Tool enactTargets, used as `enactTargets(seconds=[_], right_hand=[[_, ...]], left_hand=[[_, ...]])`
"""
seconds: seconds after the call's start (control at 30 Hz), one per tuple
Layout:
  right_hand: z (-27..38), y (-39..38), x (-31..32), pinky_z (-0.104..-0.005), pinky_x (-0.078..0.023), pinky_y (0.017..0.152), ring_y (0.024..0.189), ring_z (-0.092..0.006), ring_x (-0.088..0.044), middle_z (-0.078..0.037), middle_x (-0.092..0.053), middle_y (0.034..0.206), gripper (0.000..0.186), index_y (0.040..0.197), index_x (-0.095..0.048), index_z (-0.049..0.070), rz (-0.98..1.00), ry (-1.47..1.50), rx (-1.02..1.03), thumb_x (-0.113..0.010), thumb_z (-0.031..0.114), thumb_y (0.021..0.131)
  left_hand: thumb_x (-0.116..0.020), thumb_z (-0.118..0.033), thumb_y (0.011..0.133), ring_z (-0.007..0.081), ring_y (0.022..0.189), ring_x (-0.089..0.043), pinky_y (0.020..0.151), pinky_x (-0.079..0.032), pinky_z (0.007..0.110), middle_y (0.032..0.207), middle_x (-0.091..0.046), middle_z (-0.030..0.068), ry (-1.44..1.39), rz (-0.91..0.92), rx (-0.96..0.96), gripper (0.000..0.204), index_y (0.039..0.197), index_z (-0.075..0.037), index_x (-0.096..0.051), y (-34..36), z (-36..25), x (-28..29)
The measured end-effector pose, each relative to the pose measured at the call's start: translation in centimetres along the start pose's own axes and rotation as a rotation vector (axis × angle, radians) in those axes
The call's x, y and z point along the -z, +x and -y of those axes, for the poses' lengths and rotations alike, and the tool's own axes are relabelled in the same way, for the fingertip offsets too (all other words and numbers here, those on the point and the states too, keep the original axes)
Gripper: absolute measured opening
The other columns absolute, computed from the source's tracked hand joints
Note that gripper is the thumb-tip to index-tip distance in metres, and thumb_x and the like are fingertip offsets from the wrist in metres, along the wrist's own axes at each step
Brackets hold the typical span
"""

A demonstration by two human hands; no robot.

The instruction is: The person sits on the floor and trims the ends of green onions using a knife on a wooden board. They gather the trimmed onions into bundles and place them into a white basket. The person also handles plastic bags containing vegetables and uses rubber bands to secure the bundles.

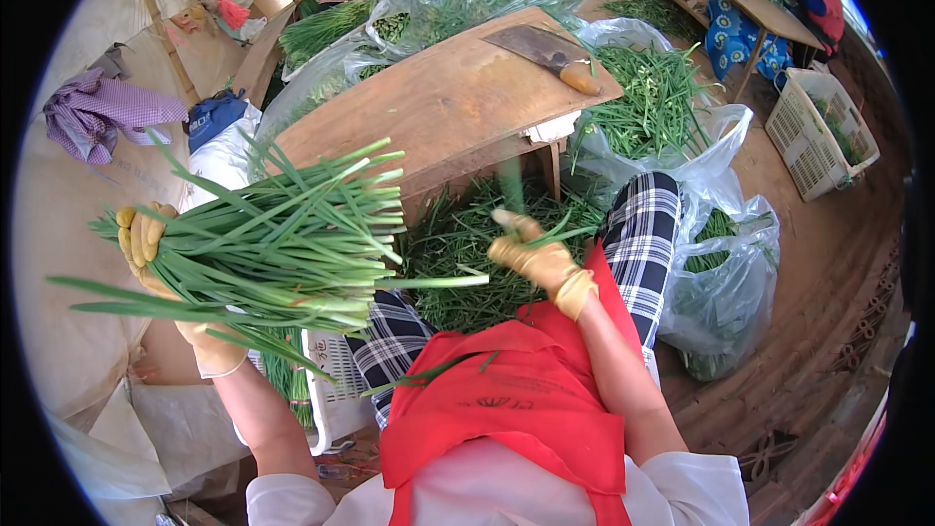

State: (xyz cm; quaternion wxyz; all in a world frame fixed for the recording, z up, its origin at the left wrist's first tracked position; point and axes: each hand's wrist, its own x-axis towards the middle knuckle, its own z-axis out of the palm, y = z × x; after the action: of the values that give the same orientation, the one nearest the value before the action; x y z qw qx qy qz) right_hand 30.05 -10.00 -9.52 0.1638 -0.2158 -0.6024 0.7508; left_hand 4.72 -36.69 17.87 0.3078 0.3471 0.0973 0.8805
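Observation:
A thick bunch of garlic chives lies sideways in my left hand, whose yellow-gloved fingers wrap around its leafy end. The pale cut stems point to the right, and one stalk sticks out well beyond the others. My right hand, also in a yellow glove, is raised over my lap and slightly blurred. Its fingers are curled around a few loose chive leaves, one trailing to the right. A green smear shows just above its fingertips. Below and beyond lies a heap of loose chive leaves between my knees.
A wooden board table ahead carries a cleaver. Plastic bags of greens stand at the right, with a white crate farther off. Another white basket sits by my left leg. Two other people are in the background.

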Motion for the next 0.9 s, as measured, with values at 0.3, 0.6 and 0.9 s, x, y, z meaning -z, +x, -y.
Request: enactTargets(seconds=[0.3, 0.6, 0.9], right_hand=[[6.9, 3.5, -5.1, -0.0375, -0.043, 0.106, 0.125, -0.0255, -0.053, -0.012, -0.056, 0.134, 0.043, 0.132, -0.055, 0.002, 0.694, 0.676, 0.303, -0.06, 0.024, 0.095], [7.2, 0.6, -4.7, -0.0391, -0.045, 0.101, 0.113, -0.0254, -0.06, -0.013, -0.06, 0.123, 0.061, 0.121, -0.056, 0.001, 0.653, 0.945, 0.141, -0.075, 0.042, 0.081], [7.1, 0.3, -4.8, -0.0281, -0.048, 0.085, 0.106, -0.0175, -0.061, -0.009, -0.063, 0.121, 0.059, 0.138, -0.049, 0.002, 0.677, 0.838, 0.208, -0.063, 0.038, 0.093]], left_hand=[[-0.044, -0.009, 0.098, 0.0136, 0.061, -0.043, 0.067, -0.043, 0.027, 0.06, -0.044, -0.0017, -0.072, 0.084, 0.153, 0.009, 0.09, -0.009, -0.049, -0.6, 2.3, 0.0], [-0.046, -0.008, 0.097, 0.0113, 0.06, -0.041, 0.067, -0.041, 0.025, 0.057, -0.043, -0.0028, -0.079, -0.003, 0.098, 0.009, 0.089, -0.008, -0.049, -1.1, 1.7, 1.9], [-0.045, -0.004, 0.096, 0.0108, 0.06, -0.04, 0.065, -0.038, 0.025, 0.059, -0.037, -0.0027, -0.064, 0.108, 0.16, 0.007, 0.091, -0.008, -0.045, 0.0, 3.6, 2.1]])
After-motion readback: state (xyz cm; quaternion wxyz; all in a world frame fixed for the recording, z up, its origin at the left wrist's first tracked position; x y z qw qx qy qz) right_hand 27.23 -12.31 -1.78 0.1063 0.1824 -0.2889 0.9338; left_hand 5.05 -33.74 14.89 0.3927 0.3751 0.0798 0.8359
